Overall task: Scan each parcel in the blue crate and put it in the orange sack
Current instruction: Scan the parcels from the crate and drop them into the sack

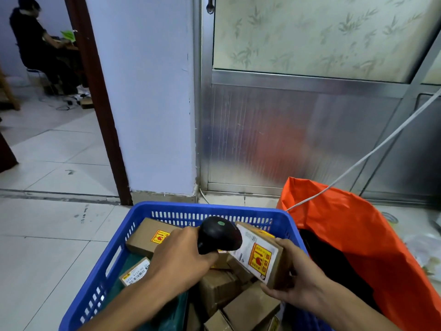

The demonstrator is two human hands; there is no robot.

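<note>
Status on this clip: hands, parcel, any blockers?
Left hand grips scanner. Right hand holds parcel over blue crate. Orange sack open, unobstructed.

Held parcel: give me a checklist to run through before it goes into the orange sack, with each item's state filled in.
1. Right hand grips the held parcel firmly: ok, fingers wrap its lower edge.
2. Left hand holds the scanner: ok.
3. Scanner head faces the parcel's label: ok, it sits right against the white label.
4. Scan registered: cannot tell, no beam or readout shows.
5. Orange sack mouth open: ok, the dark inside shows beside the blue crate.
6. White cable clear of the sack: not ok, it crosses over the sack's far rim.
</note>
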